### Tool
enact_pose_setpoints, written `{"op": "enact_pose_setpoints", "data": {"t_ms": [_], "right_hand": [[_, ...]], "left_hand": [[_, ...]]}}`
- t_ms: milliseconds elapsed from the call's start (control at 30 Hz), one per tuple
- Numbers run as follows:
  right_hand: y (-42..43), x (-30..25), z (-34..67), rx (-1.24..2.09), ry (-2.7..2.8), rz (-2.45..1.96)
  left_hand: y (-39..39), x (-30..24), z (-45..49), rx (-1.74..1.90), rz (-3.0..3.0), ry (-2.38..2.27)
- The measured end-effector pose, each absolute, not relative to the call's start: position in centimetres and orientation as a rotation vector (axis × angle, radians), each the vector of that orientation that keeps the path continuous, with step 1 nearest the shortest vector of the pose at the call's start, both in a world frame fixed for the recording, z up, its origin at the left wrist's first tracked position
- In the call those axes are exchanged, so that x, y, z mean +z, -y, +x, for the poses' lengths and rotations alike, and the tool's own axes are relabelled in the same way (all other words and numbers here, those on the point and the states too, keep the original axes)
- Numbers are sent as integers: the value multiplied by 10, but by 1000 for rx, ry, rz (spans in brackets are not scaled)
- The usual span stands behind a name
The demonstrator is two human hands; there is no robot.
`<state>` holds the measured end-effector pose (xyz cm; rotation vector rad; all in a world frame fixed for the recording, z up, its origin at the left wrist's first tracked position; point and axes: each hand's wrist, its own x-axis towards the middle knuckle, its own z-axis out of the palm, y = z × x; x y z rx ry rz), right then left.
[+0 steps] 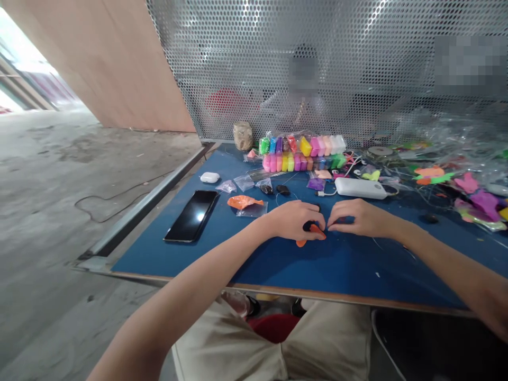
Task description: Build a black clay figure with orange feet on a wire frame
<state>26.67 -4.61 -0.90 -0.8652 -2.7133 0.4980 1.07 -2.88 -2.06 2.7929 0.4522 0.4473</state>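
My left hand (297, 219) is closed round a small piece of soft orange clay (317, 231), just above the blue tabletop. Something black shows beside the clay, between thumb and fingers. Facing it, fingertips almost touching, my right hand (359, 218) is pinched; whatever its tips may hold is too small to make out. Left of my hands, a larger flat orange piece (244, 202) lies partly over a clear plastic bag (254, 210). Small black lumps (282, 190) sit behind my left hand.
A phone (191, 216) and white earbud case (210, 178) lie left. Behind are wrapped coloured clay blocks (305, 146), a white power bank (360, 188) with cable, and a purple packet (316, 183). Colourful scraps (486, 203) pile up right. Perforated metal sheet (246, 63) closes the back.
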Motion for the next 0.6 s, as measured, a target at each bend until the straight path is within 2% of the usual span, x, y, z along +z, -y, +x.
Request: {"op": "enact_pose_setpoints", "data": {"t_ms": [233, 467, 600], "right_hand": [[46, -1, 244, 946, 2634, -1190], [43, 5, 228, 867, 2821, -1427], [32, 3, 221, 929, 2830, -1603]], "left_hand": [[27, -17, 4, 326, 2740, -583], [22, -21, 1, 250, 2689, -590], [24, -22, 5, 216, 2716, -606]]}}
